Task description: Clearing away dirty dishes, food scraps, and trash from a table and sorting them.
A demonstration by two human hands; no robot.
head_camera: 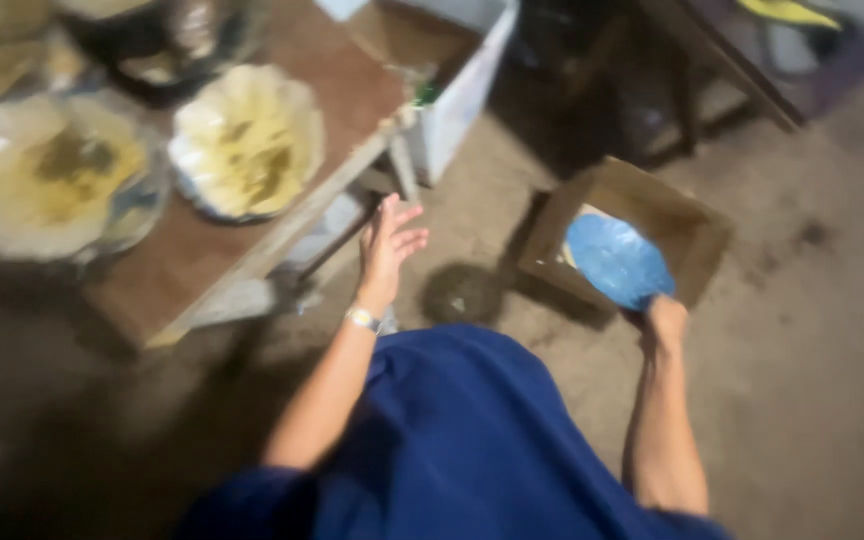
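Observation:
My right hand [664, 322] grips the near edge of a blue plate [617, 260], holding it over an open cardboard box [697, 222] on the floor. My left hand [389, 245] is open, fingers spread, raised beside the edge of a brown table [252, 250] and touching nothing. A watch band sits on my left wrist. My blue clothing fills the bottom middle of the view. The picture is blurred.
On the table stand two dishes with yellowish food [249, 140] [52, 175] and dark pots behind them. A white box [462, 95] stands on the floor past the table's corner. Dark wooden furniture legs [687, 100] are at the upper right. The floor is bare concrete.

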